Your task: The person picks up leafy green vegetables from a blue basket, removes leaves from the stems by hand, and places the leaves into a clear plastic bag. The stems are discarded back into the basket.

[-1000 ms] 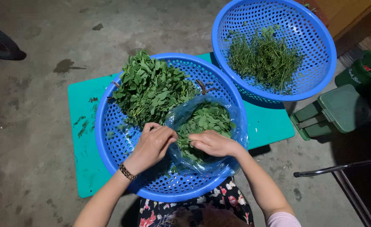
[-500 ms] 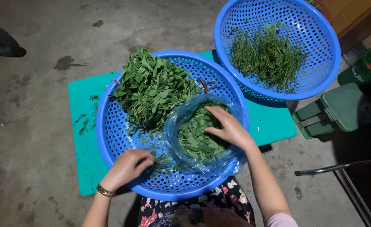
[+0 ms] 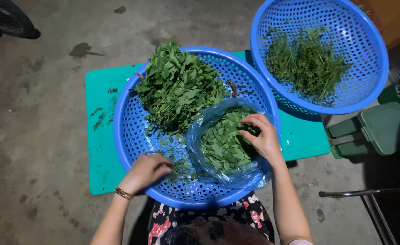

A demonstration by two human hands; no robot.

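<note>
**So: leaf-picking over the near basket, both hands busy**

Near to far:

- Left hand [image 3: 146, 171], at 7 o'clock in the near blue basket [image 3: 132, 136]: grip closed, fingertips pinched together on a few loose sprigs [image 3: 178, 167] lying on the basket floor. Gold bracelet [image 3: 123, 193] on the wrist.
- Right hand [image 3: 262, 136], at 4 o'clock in the same basket: fingers curled over the far rim of the clear plastic bag [image 3: 229, 174]. Looks clamped on the bag edge, or dropping leaves in; can't tell which.
- Bag sits inside the basket at 5 o'clock, mouth open, half full of picked leaves [image 3: 221, 147].
- Uncleaned leafy bunch [image 3: 177, 88] fills the basket from 10 to 1 o'clock, just beside the bag, stems pointing toward 8.
- Basket sits on a teal mat [image 3: 101, 118] on the concrete floor [image 3: 36, 90].
- Second blue basket [image 3: 372, 41] at 2 o'clock, touching or overlapping the near one's rim, holds finer, stemmy greens [image 3: 306, 63].
- Green plastic stools [image 3: 374, 129] at 3 o'clock, apart from the work.

My read on doing it well: keep the right hand holding the bag mouth wide and low so it doesn't fold shut. Let the left sweep the strays into one pinch rather than taking singles. Drop them well inside the rim, since fallen bits will catch in the basket holes.
</note>
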